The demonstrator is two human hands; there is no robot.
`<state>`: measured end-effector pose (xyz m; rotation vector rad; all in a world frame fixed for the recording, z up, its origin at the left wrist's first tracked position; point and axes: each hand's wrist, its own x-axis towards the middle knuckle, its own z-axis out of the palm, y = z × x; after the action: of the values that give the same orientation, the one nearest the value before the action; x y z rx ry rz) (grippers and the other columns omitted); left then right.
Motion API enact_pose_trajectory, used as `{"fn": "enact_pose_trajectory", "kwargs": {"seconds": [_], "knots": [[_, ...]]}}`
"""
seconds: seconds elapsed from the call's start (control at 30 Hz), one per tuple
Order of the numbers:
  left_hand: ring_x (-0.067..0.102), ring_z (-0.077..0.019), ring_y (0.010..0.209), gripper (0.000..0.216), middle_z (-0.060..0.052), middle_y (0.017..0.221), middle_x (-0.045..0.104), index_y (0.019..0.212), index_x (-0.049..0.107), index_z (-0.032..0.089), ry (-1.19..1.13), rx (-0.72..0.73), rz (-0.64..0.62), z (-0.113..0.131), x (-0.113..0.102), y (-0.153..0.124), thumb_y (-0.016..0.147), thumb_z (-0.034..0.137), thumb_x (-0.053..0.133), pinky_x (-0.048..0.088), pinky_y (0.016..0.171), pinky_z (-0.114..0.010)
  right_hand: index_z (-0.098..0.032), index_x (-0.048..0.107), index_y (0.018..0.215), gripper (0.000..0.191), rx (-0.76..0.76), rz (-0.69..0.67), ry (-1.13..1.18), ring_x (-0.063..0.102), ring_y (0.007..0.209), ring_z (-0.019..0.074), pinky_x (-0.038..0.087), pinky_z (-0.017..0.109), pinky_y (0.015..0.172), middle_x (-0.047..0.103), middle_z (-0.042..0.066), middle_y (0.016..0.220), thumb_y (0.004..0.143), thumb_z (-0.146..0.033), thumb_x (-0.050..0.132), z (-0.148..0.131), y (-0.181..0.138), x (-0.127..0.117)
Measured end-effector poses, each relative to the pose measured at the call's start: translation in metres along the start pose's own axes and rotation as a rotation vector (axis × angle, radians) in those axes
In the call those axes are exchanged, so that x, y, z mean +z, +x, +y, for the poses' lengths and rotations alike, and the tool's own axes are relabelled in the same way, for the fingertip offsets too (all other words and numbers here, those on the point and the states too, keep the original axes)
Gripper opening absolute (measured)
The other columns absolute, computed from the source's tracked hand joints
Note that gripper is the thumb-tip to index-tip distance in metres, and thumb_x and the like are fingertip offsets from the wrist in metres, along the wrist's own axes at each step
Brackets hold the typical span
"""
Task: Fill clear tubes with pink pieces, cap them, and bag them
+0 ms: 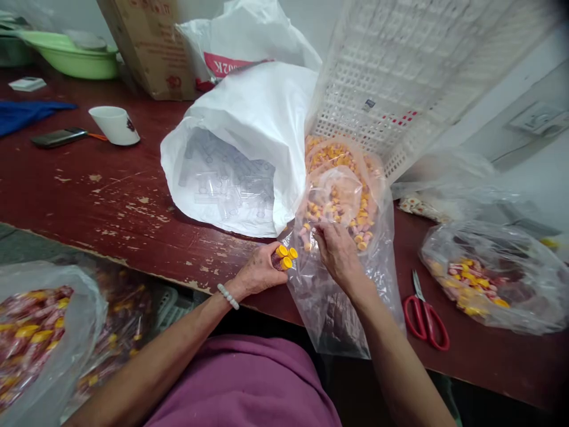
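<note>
My left hand, with a beaded bracelet at its wrist, is closed around several small tubes with yellow caps; the caps face up and to the right. My right hand is over the near side of a clear plastic bag, its fingers pinched together; what they hold, if anything, is hidden. Many small yellow and pink pieces lie in that bag, just beyond the right fingers. Left of it, a white sack lies with its mouth facing me, showing clear empty tubes inside.
Red-handled scissors and a bag of yellow-capped pieces are on the right. A white plastic crate leans behind. A cup, phone and carton stand left. Filled bags sit below the table edge.
</note>
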<state>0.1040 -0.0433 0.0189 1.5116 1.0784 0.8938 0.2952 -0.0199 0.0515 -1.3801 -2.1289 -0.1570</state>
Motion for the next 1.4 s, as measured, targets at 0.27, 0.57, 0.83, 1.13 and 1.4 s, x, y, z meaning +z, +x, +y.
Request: {"fn": "enact_pose_trajectory", "kwargs": {"seconds": [0.27,0.57,0.83,1.13,1.4], "knots": [[0.044,-0.0082,0.061,0.022,0.004,0.067,0.051,0.078,0.055,0.013,0.083,0.014,-0.010,0.000,-0.002,0.002,0.056,0.010,0.060,0.034,0.054,-0.019,-0.019,0.056,0.107,0.022,-0.154,-0.009,0.101,0.052,0.105,0.0217,0.043,0.040,0.091,0.060,0.010,0.106,0.089,-0.014,0.046,-0.031,-0.014,-0.003],[0.049,-0.0127,0.063,0.019,0.000,0.070,0.058,0.082,0.061,0.014,0.329,0.135,0.005,0.001,-0.001,0.001,0.063,0.018,0.059,0.035,0.057,-0.023,-0.022,0.050,0.120,0.033,-0.176,-0.219,0.416,0.059,0.097,0.0159,0.049,0.030,0.084,0.062,0.006,0.107,0.088,-0.025,0.055,-0.051,-0.013,-0.004],[0.048,-0.0109,0.061,0.017,0.001,0.069,0.058,0.078,0.062,0.011,0.171,0.108,0.001,-0.004,-0.004,-0.002,0.062,0.017,0.061,0.038,0.057,-0.022,-0.023,0.059,0.104,0.021,-0.122,-0.104,0.294,0.051,0.109,0.0226,0.045,0.042,0.093,0.050,0.009,0.119,0.085,-0.031,0.056,-0.061,-0.022,-0.004],[0.045,-0.0080,0.049,0.023,0.004,0.059,0.055,0.071,0.060,0.012,-0.262,-0.171,-0.047,0.001,-0.018,-0.010,0.049,0.008,0.062,0.035,0.045,-0.020,-0.016,0.028,0.137,0.089,-0.155,-0.142,0.267,0.025,0.135,0.0355,0.029,0.057,0.105,0.024,0.020,0.146,0.068,-0.057,0.068,-0.082,-0.036,0.020],[0.047,-0.0090,0.048,0.014,0.003,0.048,0.052,0.050,0.052,0.012,-0.724,-0.272,-0.012,0.003,-0.018,-0.031,0.042,0.001,0.052,0.037,0.045,-0.020,-0.020,0.037,0.133,0.077,-0.325,-0.053,0.238,0.054,0.107,0.0312,0.047,0.048,0.086,0.059,0.014,0.116,0.069,-0.043,0.071,-0.101,-0.033,0.040]]}}
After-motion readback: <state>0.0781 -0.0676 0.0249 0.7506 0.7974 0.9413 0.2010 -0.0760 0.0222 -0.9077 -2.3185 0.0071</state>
